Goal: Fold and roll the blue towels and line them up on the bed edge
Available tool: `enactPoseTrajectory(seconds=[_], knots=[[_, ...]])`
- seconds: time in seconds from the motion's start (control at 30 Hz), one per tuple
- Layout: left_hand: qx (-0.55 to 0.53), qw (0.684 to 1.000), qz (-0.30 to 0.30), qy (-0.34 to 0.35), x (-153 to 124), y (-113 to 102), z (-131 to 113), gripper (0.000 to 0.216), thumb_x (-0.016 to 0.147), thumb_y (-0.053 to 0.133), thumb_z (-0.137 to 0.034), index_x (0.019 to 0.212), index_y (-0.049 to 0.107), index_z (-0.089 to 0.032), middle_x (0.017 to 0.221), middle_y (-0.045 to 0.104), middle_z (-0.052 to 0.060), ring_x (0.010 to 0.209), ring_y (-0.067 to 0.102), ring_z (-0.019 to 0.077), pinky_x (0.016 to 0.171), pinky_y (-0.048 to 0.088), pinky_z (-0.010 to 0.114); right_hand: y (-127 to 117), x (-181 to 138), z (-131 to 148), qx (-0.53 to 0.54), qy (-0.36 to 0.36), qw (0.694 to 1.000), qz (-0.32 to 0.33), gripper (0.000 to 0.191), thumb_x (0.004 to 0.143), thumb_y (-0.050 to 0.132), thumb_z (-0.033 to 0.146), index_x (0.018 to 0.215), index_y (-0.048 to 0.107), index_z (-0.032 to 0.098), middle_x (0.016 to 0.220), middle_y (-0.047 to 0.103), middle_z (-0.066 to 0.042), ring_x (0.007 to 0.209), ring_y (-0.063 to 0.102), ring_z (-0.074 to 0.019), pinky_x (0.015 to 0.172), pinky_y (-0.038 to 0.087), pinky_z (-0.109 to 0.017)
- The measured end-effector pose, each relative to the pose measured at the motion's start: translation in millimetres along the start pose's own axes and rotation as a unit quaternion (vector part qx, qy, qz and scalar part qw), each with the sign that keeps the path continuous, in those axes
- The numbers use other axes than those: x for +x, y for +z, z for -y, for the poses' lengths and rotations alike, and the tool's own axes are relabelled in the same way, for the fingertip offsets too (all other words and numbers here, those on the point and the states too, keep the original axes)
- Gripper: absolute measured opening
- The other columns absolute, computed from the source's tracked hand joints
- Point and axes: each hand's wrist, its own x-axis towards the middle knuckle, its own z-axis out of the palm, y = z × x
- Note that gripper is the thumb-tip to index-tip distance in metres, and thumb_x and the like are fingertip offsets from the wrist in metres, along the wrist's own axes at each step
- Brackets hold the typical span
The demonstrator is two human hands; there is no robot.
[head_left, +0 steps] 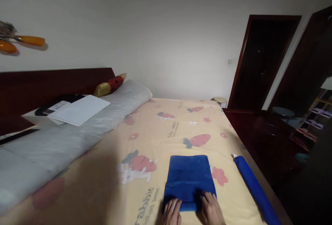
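Observation:
A dark blue towel lies folded in a flat rectangle on the patterned bed sheet, and its near edge looks turned over into a small roll. At the left end of that edge, my left hand has its fingers curled over the cloth. My right hand grips the right end in the same way, fingers bent onto the towel. Both thumbs are mostly hidden. To the right, a long, narrow blue bundle with a small pale tip rests along the bed's edge, apart from my hands.
Along the left runs a long grey pillow, with a white flat board on it. A red and gold cushion leans by the dark headboard. Stools, a shoe rack and a dark door stand beyond the right side.

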Motion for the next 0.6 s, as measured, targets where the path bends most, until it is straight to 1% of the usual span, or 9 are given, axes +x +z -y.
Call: enactPoseTrajectory(seconds=[0.1, 0.13, 0.2, 0.27, 0.33, 0.4, 0.5, 0.6], knots=[[-0.007, 0.999, 0.037, 0.016, -3.1, -3.6, -1.1, 0.059, 0.067, 0.048, -0.008, 0.120, 0.061, -0.030, 0.116, 0.070, -0.004, 0.103, 0.065, 0.0148, 0.088, 0.051, 0.024, 6.7, -10.1, -7.6, -0.010, -0.063, 0.998, -0.009, 0.028, 0.075, 0.058, 0.026, 0.102, 0.063, 0.025, 0.105, 0.070, -0.003, 0.095, 0.064, -0.0229, 0.089, 0.044, -0.033], [-0.015, 0.998, 0.061, 0.013, -2.7, -6.3, -0.2, 0.062, 0.066, 0.048, -0.007, 0.122, 0.061, -0.031, 0.117, 0.069, -0.004, 0.103, 0.064, 0.0145, 0.088, 0.051, 0.023, 10.0, -13.6, -10.8, -0.014, -0.076, 0.997, -0.019, 0.026, 0.075, 0.058, 0.024, 0.100, 0.063, 0.025, 0.101, 0.071, -0.002, 0.092, 0.065, -0.0218, 0.085, 0.045, -0.032], [-0.039, 0.991, 0.126, -0.011, 1.2, -13.5, 0.8, 0.067, 0.065, 0.047, -0.005, 0.124, 0.059, -0.033, 0.121, 0.068, -0.005, 0.107, 0.063, 0.0145, 0.093, 0.049, 0.024, 15.9, -18.8, -14.7, -0.016, -0.087, 0.996, -0.031, 0.029, 0.075, 0.058, 0.021, 0.104, 0.062, 0.026, 0.101, 0.071, -0.001, 0.089, 0.064, -0.0202, 0.081, 0.045, -0.030], [-0.062, 0.978, 0.190, -0.059, 8.9, -21.4, -1.1, 0.067, 0.066, 0.046, -0.003, 0.123, 0.059, -0.035, 0.124, 0.066, -0.005, 0.113, 0.060, 0.0156, 0.101, 0.046, 0.029, 18.9, -20.3, -13.3, -0.011, -0.062, 0.998, -0.013, 0.031, 0.075, 0.057, 0.019, 0.105, 0.061, 0.026, 0.103, 0.070, -0.001, 0.090, 0.064, -0.0205, 0.080, 0.044, -0.031], [-0.078, 0.961, 0.240, -0.108, 18.2, -26.6, -5.0, 0.065, 0.069, 0.044, -0.004, 0.123, 0.060, -0.036, 0.129, 0.063, -0.005, 0.120, 0.055, 0.0172, 0.108, 0.041, 0.034, 18.7, -17.0, -7.5, -0.004, -0.019, 1.000, 0.018, 0.023, 0.075, 0.055, 0.017, 0.095, 0.063, 0.025, 0.096, 0.070, -0.002, 0.087, 0.063, -0.0216, 0.078, 0.044, -0.032], [-0.085, 0.947, 0.274, -0.141, 27.1, -27.1, -8.6, 0.063, 0.072, 0.042, -0.004, 0.124, 0.059, -0.034, 0.133, 0.060, -0.004, 0.127, 0.051, 0.0175, 0.111, 0.037, 0.036, 16.7, -9.3, -0.6, -0.003, 0.014, 0.999, 0.032, 0.018, 0.073, 0.054, 0.016, 0.086, 0.064, 0.024, 0.089, 0.069, -0.003, 0.085, 0.063, -0.0226, 0.076, 0.043, -0.033], [-0.079, 0.935, 0.303, -0.168, 39.2, -20.5, -11.3, 0.062, 0.075, 0.039, -0.003, 0.126, 0.058, -0.031, 0.137, 0.057, -0.003, 0.131, 0.046, 0.0156, 0.113, 0.035, 0.033, 13.0, 8.2, 5.4, -0.003, 0.071, 0.997, 0.043, 0.025, 0.066, 0.053, 0.011, 0.083, 0.066, 0.023, 0.087, 0.070, -0.004, 0.087, 0.063, -0.0237, 0.079, 0.044, -0.034], [-0.051, 0.932, 0.299, -0.198, 52.7, -13.1, -11.5, 0.058, 0.078, 0.037, -0.003, 0.125, 0.060, -0.028, 0.132, 0.062, 0.001, 0.128, 0.050, 0.0155, 0.112, 0.035, 0.032, 11.6, 26.7, 4.7, -0.013, 0.131, 0.990, 0.052, 0.031, 0.061, 0.048, 0.008, 0.079, 0.069, 0.022, 0.087, 0.071, -0.008, 0.089, 0.064, -0.0268, 0.081, 0.044, -0.038]])
